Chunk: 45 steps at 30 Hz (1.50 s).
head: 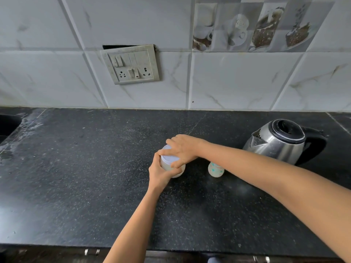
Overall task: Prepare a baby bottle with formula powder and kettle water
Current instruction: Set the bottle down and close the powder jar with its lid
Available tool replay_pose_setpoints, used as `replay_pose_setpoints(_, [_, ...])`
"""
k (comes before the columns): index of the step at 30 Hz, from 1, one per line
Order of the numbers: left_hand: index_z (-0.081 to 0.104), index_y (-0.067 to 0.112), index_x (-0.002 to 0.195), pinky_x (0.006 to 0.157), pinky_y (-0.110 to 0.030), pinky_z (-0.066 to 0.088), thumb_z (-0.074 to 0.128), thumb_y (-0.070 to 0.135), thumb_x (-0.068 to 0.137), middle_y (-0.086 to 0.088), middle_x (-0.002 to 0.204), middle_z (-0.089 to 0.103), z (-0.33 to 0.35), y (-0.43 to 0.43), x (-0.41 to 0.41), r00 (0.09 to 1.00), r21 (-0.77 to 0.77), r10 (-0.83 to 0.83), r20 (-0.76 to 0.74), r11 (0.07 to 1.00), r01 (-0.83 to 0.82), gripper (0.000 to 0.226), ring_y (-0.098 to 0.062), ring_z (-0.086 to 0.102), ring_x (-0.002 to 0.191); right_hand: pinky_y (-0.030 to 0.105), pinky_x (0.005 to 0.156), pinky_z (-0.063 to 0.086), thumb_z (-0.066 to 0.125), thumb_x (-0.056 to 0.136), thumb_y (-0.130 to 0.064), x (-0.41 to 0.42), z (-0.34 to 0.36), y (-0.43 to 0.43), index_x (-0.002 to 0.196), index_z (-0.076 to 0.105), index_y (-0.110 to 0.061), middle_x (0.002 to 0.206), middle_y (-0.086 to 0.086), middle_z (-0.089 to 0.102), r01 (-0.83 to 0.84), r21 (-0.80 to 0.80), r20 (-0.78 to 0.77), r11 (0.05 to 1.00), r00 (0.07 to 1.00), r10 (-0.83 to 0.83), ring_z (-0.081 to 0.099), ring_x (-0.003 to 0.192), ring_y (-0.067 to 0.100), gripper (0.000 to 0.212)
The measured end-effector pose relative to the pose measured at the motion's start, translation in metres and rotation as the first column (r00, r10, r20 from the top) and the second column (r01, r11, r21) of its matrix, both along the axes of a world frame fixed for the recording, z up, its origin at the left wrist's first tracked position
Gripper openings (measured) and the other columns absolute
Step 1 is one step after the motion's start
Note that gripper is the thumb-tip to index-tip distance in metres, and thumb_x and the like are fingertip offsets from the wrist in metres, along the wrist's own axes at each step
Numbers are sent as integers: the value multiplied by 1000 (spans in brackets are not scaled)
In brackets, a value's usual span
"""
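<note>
1. The left hand (161,171) grasps the body of the formula jar (166,166), thumb and fingers curled round its side. It seems to pin the jar to the dark table (95,168) so it cannot spin.
2. The right hand (183,149) comes from above and clamps on the pale lid (170,158), fingertips on the far rim and thumb on the near one. That is a twisting grip (one hand braces, the other turns), so the step in hand looks like unscrewing the lid, which is not yet off.
3. The baby bottle (215,169) stands just beside the jar on the right, partly hidden under the right forearm. I cannot tell whether its top is on. Keeping it this near would give the powder only a short way to travel.
4. The kettle (279,143) sits well apart at the right, lid closed, spout turned toward the bottle and handle facing away, an easy reach for the right hand when the water is needed.
5. The task looks early: there is no sign yet of powder or water being added. When the lid is lifted, the forearm passing low over the bottle could knock it over.
</note>
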<state>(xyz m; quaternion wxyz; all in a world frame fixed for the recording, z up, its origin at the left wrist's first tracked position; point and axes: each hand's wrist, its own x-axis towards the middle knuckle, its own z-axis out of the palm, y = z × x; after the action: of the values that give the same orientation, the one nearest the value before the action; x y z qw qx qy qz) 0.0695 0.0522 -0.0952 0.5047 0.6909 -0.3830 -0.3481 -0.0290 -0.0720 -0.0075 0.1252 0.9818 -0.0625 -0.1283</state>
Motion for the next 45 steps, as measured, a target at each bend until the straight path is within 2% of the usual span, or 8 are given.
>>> replay_pose_setpoints(13, [46,22,118,50,-7,45,80,-5,69,2,102,59,9,2,-20,992,-39,51,-114,998,-55,66,14,59,72,29,56,34,32,89,-59,15,-27,46,133,32,-12,88,12,62,586,-18,270,810,783,-561,59,79,29,64])
replay_pose_setpoints(18, [42,43,114,59,-27,58,87,15,58,5,106,63,6,0,-10,999,10,21,-38,1000,-21,77,-10,63,92,31,58,35,32,90,-61,21,-27,57,136,31,-14,95,13,61,708,78,279,702,660,-697,57,86,30,67])
replay_pose_setpoints(23, [37,37,122,62,-8,44,92,25,59,17,111,54,10,5,-8,997,-42,-54,47,998,56,85,3,53,96,37,69,40,31,82,-78,6,-16,57,145,17,-17,120,19,52,757,268,165,596,573,-803,58,99,32,89])
replay_pose_setpoints(29, [38,37,133,91,-18,41,86,53,47,18,131,51,-2,9,-1,992,-40,-75,105,996,79,100,3,49,116,31,67,51,44,89,-54,-63,-42,116,129,38,-14,118,5,47,455,634,556,625,293,-778,56,99,20,56])
replay_pose_setpoints(32, [34,23,143,103,-28,37,94,38,49,9,140,45,-18,17,1,993,-6,-46,113,999,47,112,-9,44,127,29,74,51,58,90,-38,-103,-80,138,120,45,-11,117,4,48,403,762,506,507,117,-854,55,100,15,42])
replay_pose_setpoints(36, [43,22,127,99,-26,39,91,16,60,5,127,53,-26,24,-4,993,18,10,117,1000,-12,82,-11,51,114,38,74,51,72,81,-13,-136,-101,122,115,46,-11,109,2,41,378,864,423,332,-188,-886,50,76,13,43])
replay_pose_setpoints(41, [44,27,123,96,-24,39,85,13,70,7,122,56,-27,19,-7,994,26,37,105,999,-39,68,-10,52,110,12,72,45,77,75,-9,-146,-99,83,127,46,-11,120,3,44,341,910,289,236,-111,-951,54,100,12,60])
replay_pose_setpoints(45, [44,22,133,97,-25,38,82,12,74,5,126,57,-29,17,-7,994,45,29,108,998,-34,71,-11,50,112,23,85,48,77,76,-10,-141,-104,67,122,49,-13,120,4,52,355,911,267,207,-128,-955,54,107,14,55])
